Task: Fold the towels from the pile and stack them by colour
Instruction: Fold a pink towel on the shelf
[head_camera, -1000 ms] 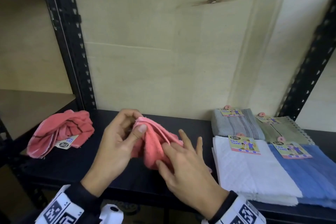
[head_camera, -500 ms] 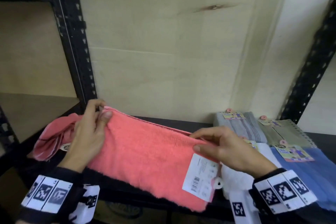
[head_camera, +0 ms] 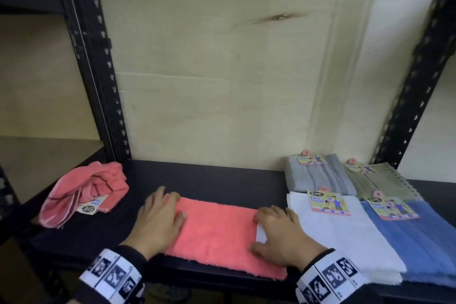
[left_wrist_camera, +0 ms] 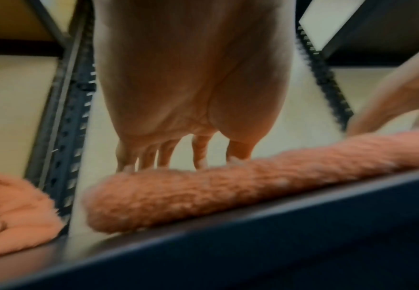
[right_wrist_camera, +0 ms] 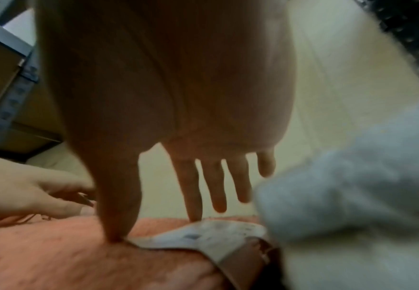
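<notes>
Head view: pink towel [head_camera: 217, 237] lies flat on the black shelf [head_camera: 209, 177], front edge hanging slightly over the lip. Left hand [head_camera: 158, 224] rests palm-down on its left end, fingers straight and close together. Right hand [head_camera: 283, 234] rests on the right end, fingers loosely spread, covering part of a white tag [head_camera: 261, 233]. Nothing pinched; both just press.

Left wrist view: fingertips [left_wrist_camera: 128, 166] touch the towel's rolled near edge [left_wrist_camera: 203, 192]. Right wrist view: thumb pushes into the towel [right_wrist_camera: 54, 255] beside the tag [right_wrist_camera: 203, 237]; other fingers [right_wrist_camera: 218, 188] hang straight, apart.

Progress: four folded towels sit at right, each tagged: grey [head_camera: 318, 175], green [head_camera: 377, 180], white [head_camera: 345, 234], blue [head_camera: 424, 242]. Looks like those colours are done. The flat pink one seems only spread or half-folded, folds likely still to come. One crumpled striped pink towel [head_camera: 84, 192] waits at left, well apart, unfolded. So probably two pink left to fold and stack together.
</notes>
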